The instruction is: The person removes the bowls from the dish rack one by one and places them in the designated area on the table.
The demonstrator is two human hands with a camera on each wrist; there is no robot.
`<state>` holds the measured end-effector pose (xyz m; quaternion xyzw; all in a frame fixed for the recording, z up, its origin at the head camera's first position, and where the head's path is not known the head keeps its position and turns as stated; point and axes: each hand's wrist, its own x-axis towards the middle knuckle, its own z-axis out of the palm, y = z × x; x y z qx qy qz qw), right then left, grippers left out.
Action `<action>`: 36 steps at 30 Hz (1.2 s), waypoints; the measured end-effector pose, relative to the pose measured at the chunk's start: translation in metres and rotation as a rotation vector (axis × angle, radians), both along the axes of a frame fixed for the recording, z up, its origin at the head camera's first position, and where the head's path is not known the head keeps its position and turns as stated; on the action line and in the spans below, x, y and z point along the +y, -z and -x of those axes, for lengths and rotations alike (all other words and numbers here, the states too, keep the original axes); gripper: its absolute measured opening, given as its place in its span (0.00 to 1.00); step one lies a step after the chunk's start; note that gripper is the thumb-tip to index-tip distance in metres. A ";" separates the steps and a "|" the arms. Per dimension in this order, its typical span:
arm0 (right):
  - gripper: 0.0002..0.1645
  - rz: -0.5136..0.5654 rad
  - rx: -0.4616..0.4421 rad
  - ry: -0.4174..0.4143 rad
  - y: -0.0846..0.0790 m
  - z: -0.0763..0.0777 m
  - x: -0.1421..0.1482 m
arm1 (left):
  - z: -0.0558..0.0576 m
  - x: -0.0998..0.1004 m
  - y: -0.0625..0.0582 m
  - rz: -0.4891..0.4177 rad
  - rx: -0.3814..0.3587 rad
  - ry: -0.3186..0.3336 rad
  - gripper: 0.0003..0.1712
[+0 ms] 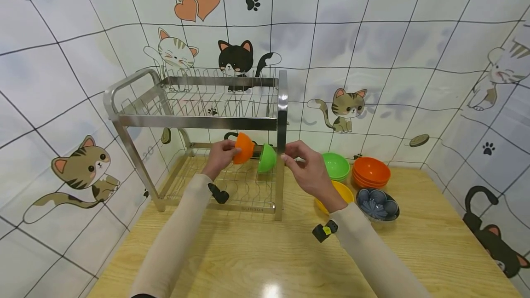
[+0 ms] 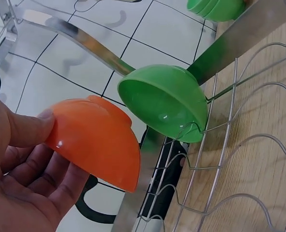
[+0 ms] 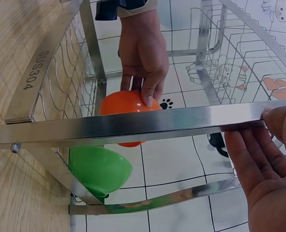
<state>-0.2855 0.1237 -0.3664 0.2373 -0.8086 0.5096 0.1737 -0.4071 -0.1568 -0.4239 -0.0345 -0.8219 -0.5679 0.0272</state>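
Note:
My left hand [image 1: 221, 156] pinches an orange bowl [image 1: 244, 148] by its edge, thumb on one side and fingers on the other. The bowl is tilted on its side above the lower tier of a two-tier metal dish rack [image 1: 198, 123]. A green bowl [image 2: 164, 99] stands on its side among the lower wires, close to the orange one. My right hand [image 1: 309, 169] holds the rack's right front post [image 3: 181, 121], with the thumb on one face and the fingers behind it.
Right of the rack, on the wooden table [image 1: 248, 252], are stacked green bowls [image 1: 335, 165], stacked orange bowls [image 1: 371, 170], a yellow bowl [image 1: 342, 192] partly behind my right hand, and a dark blue petal-patterned bowl [image 1: 377, 204]. A cat-patterned tiled wall [image 1: 389, 45] stands behind.

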 end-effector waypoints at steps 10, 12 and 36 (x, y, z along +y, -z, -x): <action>0.13 -0.026 0.026 -0.001 -0.001 0.000 0.000 | -0.020 -0.004 -0.007 0.161 0.168 0.044 0.11; 0.13 -0.035 0.029 0.004 -0.002 -0.001 0.000 | -0.024 -0.005 -0.008 0.185 0.206 0.057 0.10; 0.14 -0.029 -0.001 0.014 0.002 -0.001 0.003 | -0.097 -0.003 -0.020 0.422 0.558 0.143 0.06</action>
